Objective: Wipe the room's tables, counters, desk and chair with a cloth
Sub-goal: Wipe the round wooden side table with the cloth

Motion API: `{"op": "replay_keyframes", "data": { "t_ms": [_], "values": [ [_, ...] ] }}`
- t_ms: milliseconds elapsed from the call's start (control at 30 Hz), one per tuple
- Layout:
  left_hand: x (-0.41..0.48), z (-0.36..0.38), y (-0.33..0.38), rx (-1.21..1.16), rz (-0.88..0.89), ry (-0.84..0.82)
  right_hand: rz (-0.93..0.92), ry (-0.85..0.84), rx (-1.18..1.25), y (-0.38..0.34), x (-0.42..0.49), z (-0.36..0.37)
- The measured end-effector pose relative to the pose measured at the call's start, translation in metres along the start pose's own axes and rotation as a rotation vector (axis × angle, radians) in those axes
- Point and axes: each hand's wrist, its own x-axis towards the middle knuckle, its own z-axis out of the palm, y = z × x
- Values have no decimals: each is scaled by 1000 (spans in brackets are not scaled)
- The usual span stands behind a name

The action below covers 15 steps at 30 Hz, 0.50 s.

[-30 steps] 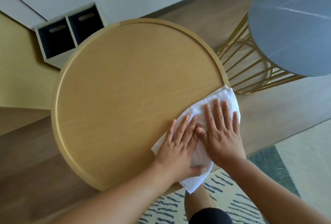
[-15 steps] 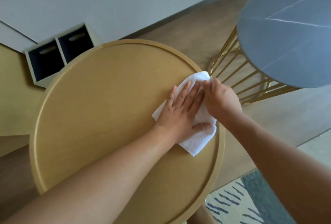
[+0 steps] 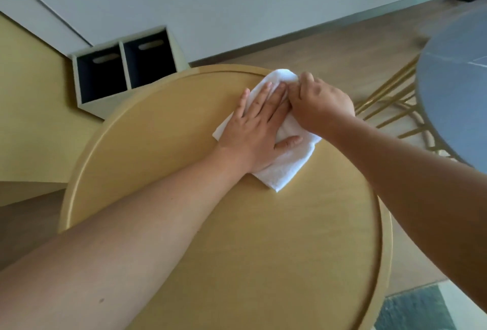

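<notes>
A white cloth (image 3: 286, 171) lies on the round wooden table (image 3: 237, 250) near its far rim. My left hand (image 3: 255, 129) presses flat on the cloth with straight fingers and the thumb spread to the right. My right hand (image 3: 321, 102) sits beside it at the cloth's far right corner, its fingers curled down onto the cloth's edge by the rim. Both forearms reach across the tabletop. The middle of the cloth is hidden under my hands.
A round grey marble table (image 3: 456, 92) on gold wire legs (image 3: 390, 108) stands close on the right. A white cubby with two dark bins (image 3: 123, 68) sits on the floor beyond the table. Yellow furniture (image 3: 31, 108) is at the left, a patterned rug (image 3: 413, 311) at the lower right.
Both hands have pushed the cloth from the table's near right edge across to the far rim. The right hand went from flat to curled on the cloth's edge.
</notes>
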Motion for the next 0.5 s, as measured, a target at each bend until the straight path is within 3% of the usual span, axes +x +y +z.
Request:
{"op": "replay_keyframes", "data": {
  "t_ms": [500],
  "values": [
    [-101,17,-166,-111,-288,106,-338,-54,-164,-207,60,60]
  ]
}}
